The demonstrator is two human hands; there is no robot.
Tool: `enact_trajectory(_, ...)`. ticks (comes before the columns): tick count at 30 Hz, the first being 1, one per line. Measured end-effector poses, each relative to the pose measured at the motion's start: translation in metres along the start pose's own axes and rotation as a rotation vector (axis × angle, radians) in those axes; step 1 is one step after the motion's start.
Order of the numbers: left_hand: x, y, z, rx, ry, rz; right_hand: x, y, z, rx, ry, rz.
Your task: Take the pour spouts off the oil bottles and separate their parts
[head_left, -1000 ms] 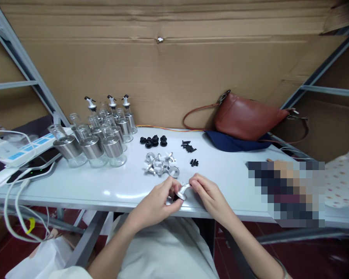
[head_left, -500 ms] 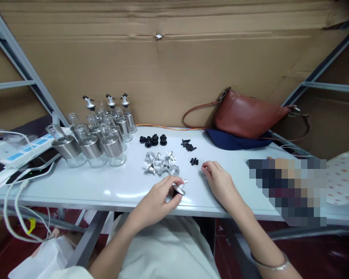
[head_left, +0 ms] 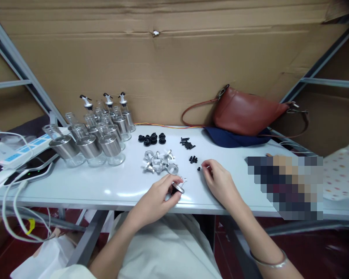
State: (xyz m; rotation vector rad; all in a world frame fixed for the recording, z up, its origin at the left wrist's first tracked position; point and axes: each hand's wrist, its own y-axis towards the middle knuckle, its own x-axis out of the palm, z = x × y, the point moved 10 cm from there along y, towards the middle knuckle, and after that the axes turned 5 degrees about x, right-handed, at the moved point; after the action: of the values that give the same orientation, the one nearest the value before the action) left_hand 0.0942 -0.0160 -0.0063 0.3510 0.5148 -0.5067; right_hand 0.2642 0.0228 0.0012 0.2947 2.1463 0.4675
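Observation:
My left hand is closed round a bottle pourer with a silver collar and a dark base, just above the table's front edge. My fingers hide part of it. My right hand rests on the table with its fingers curled together; whether they hold anything is hidden. Beside its fingertips lies one small black cap, apart from a little group of black caps. Beyond my left hand is a heap of silver pourer tops. Farther back are black stoppers and thin black levers.
Several glass bottles with steel sleeves stand at the left, three with pourers fitted. A power strip and cables lie beyond them. A brown handbag sits on a dark blue cloth at the back right. Cardboard closes off the rear.
One small black cap now lies separate beside my right fingertips. My left hand keeps the pourer nearly in place. The view has shifted slightly.

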Motion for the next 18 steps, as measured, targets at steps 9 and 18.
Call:
enact_trajectory(9,-0.001,0.0,-0.003,-0.029,0.006,0.003,0.013,-0.007,-0.001,-0.136,-0.08,-0.072)
enact_trajectory(18,-0.001,0.001,-0.001,0.003,-0.004,0.025,0.019,-0.009,-0.007,-0.195,-0.159,-0.103)
